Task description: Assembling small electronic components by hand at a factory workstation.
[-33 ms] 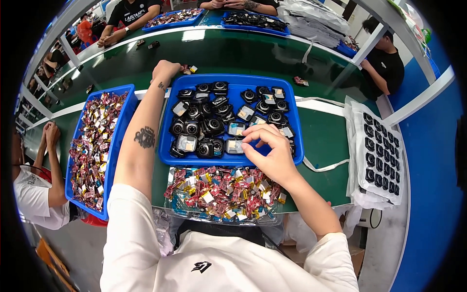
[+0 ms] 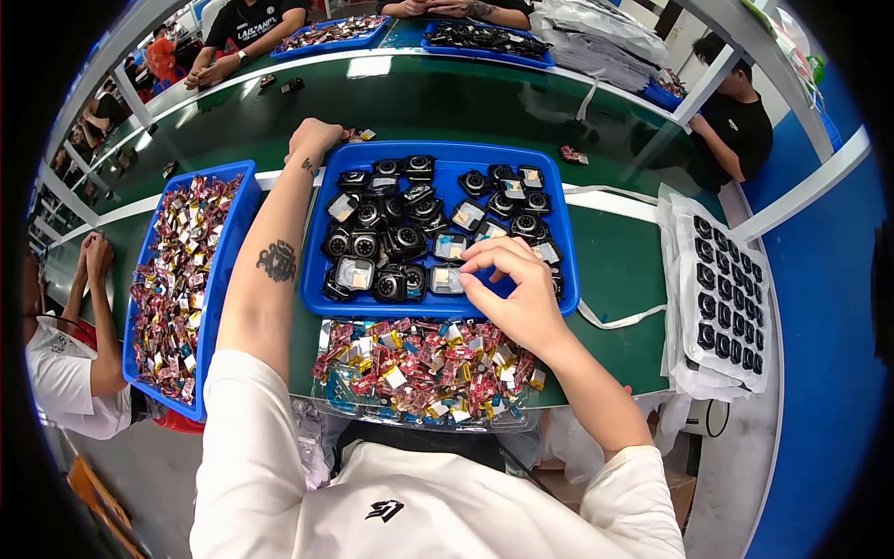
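In front of me a blue tray (image 2: 570, 233) holds several black smartwatch bodies (image 2: 406, 238), some with round sensor backs up, others showing pale open insides. My right hand (image 2: 514, 284) is over the tray's near right part, thumb and forefinger pinched at the edge of an open watch case (image 2: 446, 279) lying in it. Beyond the tray's far left corner, my left hand (image 2: 315, 138) rests closed on the green bench, its fingertips hidden. Right beside it lies a small red and yellow electronic part (image 2: 359, 135).
A clear tray (image 2: 340, 396) of red boards and yellow-white parts sits nearest me. Similar parts fill a blue bin (image 2: 244, 219) at left. Stacked white trays (image 2: 670, 307) of black watch backs stand at right. Co-workers sit around the green bench (image 2: 438, 98); metal posts rise at both sides.
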